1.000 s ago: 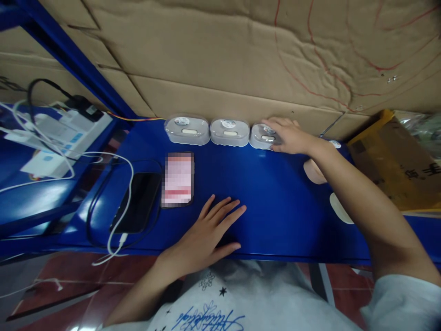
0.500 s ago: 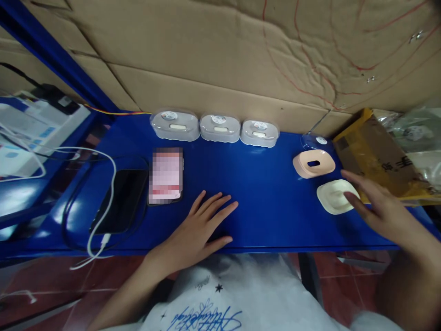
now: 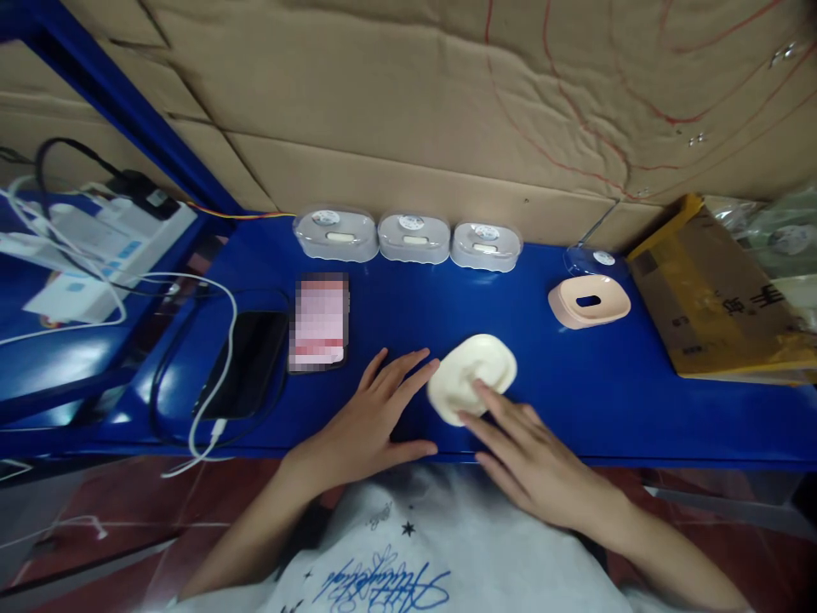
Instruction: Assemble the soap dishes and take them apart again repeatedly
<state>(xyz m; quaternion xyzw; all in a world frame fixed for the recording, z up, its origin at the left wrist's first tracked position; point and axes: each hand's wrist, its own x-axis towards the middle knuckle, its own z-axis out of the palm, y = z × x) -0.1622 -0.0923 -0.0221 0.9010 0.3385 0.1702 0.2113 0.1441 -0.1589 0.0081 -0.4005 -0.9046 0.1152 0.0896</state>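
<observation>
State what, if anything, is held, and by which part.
Nothing looks gripped: the right hand seems to touch the cream tray at its near side; the left hand is empty.

Blue table [image 3: 402, 302] carries three boxes [image 3: 414, 237] along far edge, two phones [image 3: 320, 323] left, cream dish [image 3: 472, 362] at near centre, pink box [image 3: 565, 308] and carton [image 3: 708, 298] right.

The oval tray [image 3: 454, 366] is coloured cream and set off by the blue tabletop [image 3: 574, 409]. From it, at two o'clock, pale peach is shown by the hollow piece [image 3: 568, 311]; between two and three, the brown carton [image 3: 702, 306] is banded with yellow tape [image 3: 734, 375]. At eleven, grey cases [image 3: 414, 253] are dotted with white labels [image 3: 410, 223]; at twelve, tan cardboard [image 3: 383, 111] is traced with red lines [image 3: 488, 34]; between six and seven, the pale grey shirt [image 3: 485, 536] is printed with blue script [image 3: 383, 587]
</observation>
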